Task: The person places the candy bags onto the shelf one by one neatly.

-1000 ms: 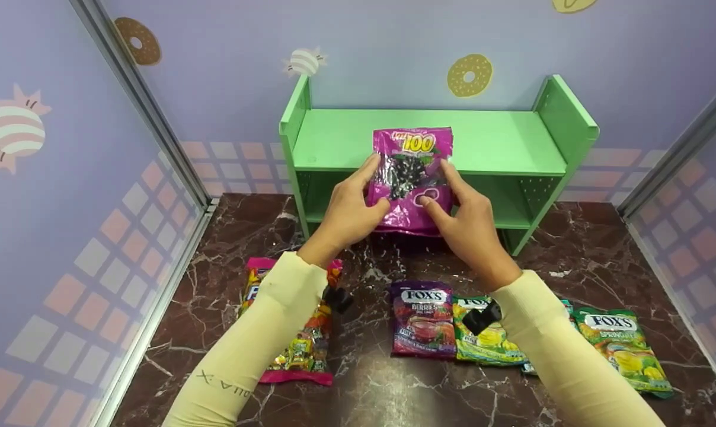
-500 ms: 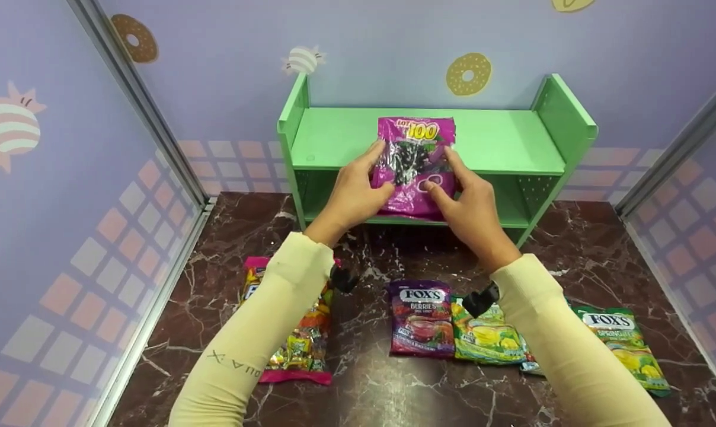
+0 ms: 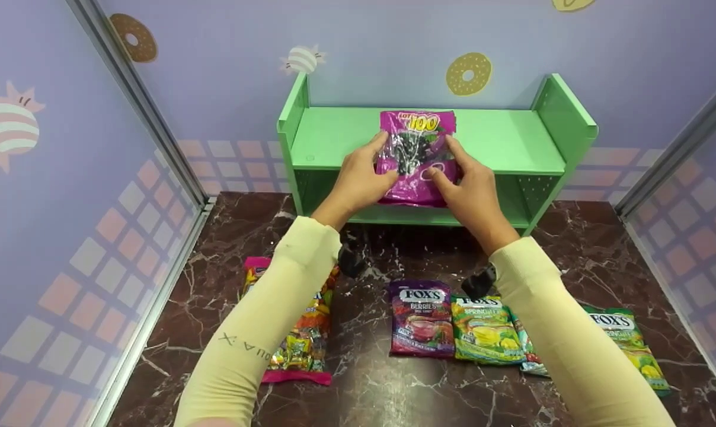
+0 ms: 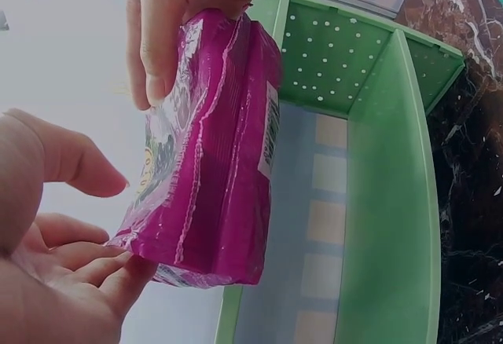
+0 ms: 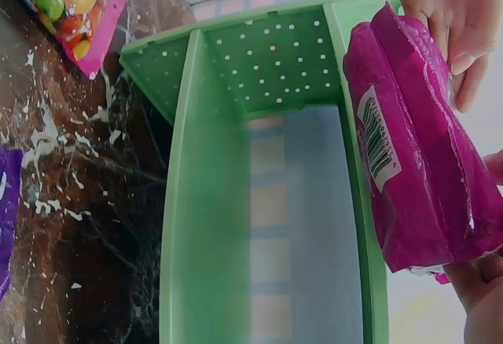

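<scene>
A magenta bag of candy point(image 3: 417, 151) marked "100" is held up by both hands in front of the green shelf's top board. My left hand point(image 3: 365, 172) grips its left side, thumb on the front face. On the opposite side my right hand point(image 3: 473, 187) grips it the same way, its thumb over the lower front. The wrist views show the bag's folded bottom end and a barcode label on its back; in the left wrist view the candy bag point(image 4: 212, 155) lies between the fingers of both hands.
The two-tier green shelf point(image 3: 334, 136) stands against the back wall. On the dark marble surface lie a colourful candy bag point(image 3: 310, 332) at left, and a purple Fox's bag point(image 3: 422, 320), a yellow-green Fox's bag point(image 3: 487, 332) and further bags, partly behind the right sleeve, at right.
Both hands have raised the magenta bag and carried it forward, from before the lower tier up to the top board. The bags on the surface lie where they were.
</scene>
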Motion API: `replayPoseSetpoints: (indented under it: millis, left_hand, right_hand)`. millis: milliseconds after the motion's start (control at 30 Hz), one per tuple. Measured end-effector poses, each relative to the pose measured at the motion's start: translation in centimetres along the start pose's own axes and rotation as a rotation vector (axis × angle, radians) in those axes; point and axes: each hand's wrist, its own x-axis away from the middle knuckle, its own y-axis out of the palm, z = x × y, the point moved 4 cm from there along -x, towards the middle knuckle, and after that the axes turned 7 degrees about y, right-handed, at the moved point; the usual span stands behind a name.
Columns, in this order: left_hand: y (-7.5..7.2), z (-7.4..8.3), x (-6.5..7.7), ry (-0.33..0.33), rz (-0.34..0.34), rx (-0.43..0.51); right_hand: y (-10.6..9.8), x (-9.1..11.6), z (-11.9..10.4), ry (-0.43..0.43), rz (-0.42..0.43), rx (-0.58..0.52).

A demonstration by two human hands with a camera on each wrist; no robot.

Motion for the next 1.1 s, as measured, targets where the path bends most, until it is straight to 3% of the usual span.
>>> replayPoseSetpoints:
  millis: [433,1100]
  left_hand:
    - [0.2,0.2,-1.9,-0.049,-0.005,0.002]
    - [-0.1,0.3,-3.8,-0.071,-0.038,-0.176]
  right_hand:
    - [-0.2,-2.1,0.2,0.104,-0.055,0.004]
    - [0.2,-4.4,0.1,0.103,-0.092,0.108]
